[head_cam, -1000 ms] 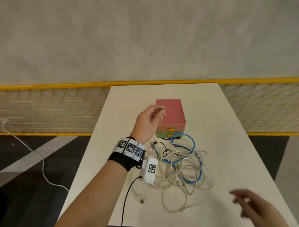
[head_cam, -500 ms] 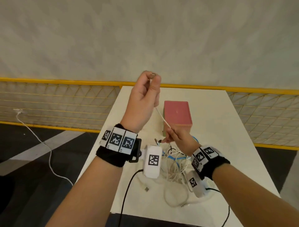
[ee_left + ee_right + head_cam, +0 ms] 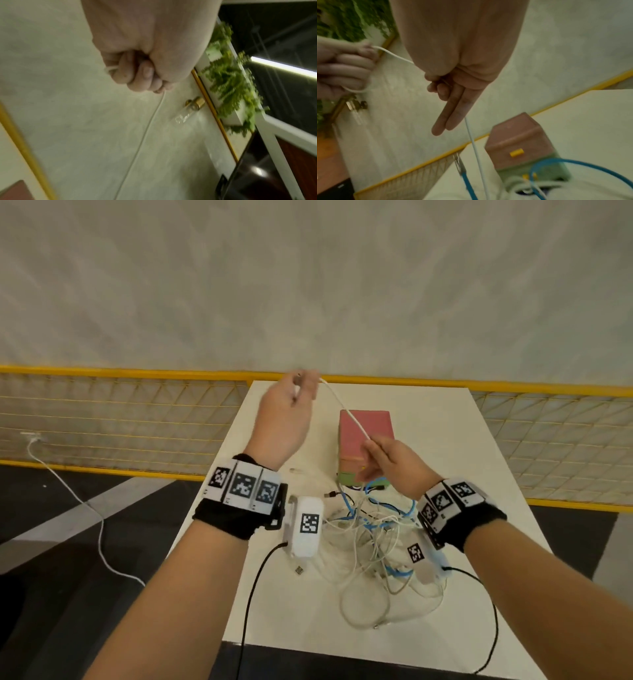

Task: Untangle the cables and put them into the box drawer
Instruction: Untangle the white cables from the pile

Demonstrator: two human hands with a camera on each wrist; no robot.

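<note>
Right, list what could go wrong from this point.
The thin white cable stretched between left hand and right hand runs down into the tangled pile of white and blue cables; pulling harder may tighten knots or lift the whole heap. The blue cable loops against the pink and green drawer box and could drag it.

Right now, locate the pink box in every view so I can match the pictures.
Head: pink box centre, on the white table, behind the right hand.
Left wrist: only a pink corner at bottom left.
Right wrist: lower right, yellow handle facing the camera.
Shared landmark: the taut white cable.
</note>
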